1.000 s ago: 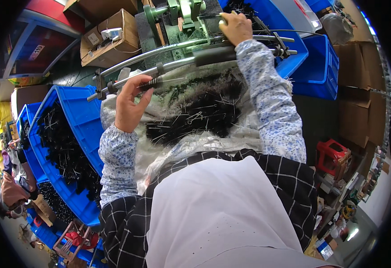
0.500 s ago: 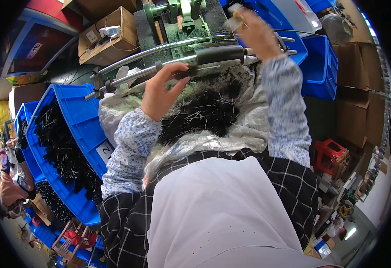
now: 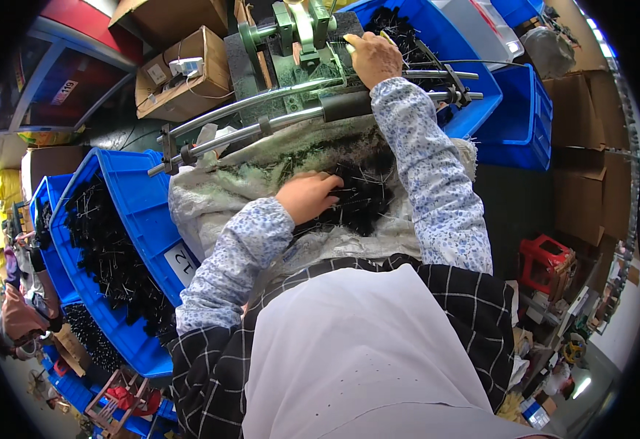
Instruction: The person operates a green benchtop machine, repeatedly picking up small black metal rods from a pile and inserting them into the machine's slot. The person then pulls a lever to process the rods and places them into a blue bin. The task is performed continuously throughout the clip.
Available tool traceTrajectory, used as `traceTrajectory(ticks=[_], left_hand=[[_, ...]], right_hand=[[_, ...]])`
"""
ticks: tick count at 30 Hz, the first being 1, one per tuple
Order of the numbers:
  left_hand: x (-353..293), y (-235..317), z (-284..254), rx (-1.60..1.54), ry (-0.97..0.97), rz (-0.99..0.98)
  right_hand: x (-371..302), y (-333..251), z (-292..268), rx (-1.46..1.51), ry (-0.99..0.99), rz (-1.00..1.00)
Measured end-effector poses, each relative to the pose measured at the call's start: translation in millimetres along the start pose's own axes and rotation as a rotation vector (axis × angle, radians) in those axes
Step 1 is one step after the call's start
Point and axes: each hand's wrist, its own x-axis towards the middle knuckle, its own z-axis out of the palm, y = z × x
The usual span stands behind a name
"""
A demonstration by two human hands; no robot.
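My left hand [image 3: 310, 196] reaches over a heap of black bristle pieces with thin metal wires [image 3: 360, 201], which look like small wire brushes. Its thumb and fingers are bent but apart, tips at the heap. The heap lies on a dirty whitish woven sack [image 3: 206, 192] across my lap. Farther off, my right hand [image 3: 376, 60] is closed beside the green machine [image 3: 307, 47]. Yellow bits show at its fingertips; whether they are finger covers or something held I cannot make out. Metal rods [image 3: 225, 140] with a black sleeve [image 3: 345, 107] run between me and the machine.
A blue bin [image 3: 141, 201] full of black wire brushes stands at left. Behind my right hand is another blue bin [image 3: 473, 121] with similar pieces, beside a smaller blue bin [image 3: 528, 121]. A cardboard box [image 3: 185, 80] is at far left, a red stool [image 3: 543, 260] at right.
My left hand has come down from the rods to the heap of brushes. My right hand has moved left and slightly nearer, to the machine's side. The view has shifted slightly.
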Motion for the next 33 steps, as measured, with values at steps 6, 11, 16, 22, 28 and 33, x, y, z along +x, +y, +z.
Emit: traceTrajectory(ticks=[6, 11, 16, 22, 28, 33], left_hand=[[10, 7, -1, 0.129, -0.282, -0.04], [13, 4, 5, 0.109, -0.177, -0.02], [-8, -14, -3, -0.085, 0.242, 0.074], [-21, -1, -35, -0.159, 0.495, 0.14], [-23, 2, -38, -0.529, 0.486, 0.077], [-19, 4, -33, -0.937, 0.502, 0.158]], right_hand=[[3, 1, 8, 0.031, -0.054, -0.007], [3, 0, 11, 0.014, -0.049, -0.041], [3, 0, 8, 0.0, -0.04, -0.026], [6, 5, 14, -0.002, -0.05, -0.046], [5, 5, 17, 0.0, -0.01, -0.054], [9, 6, 17, 0.042, -0.084, -0.06]])
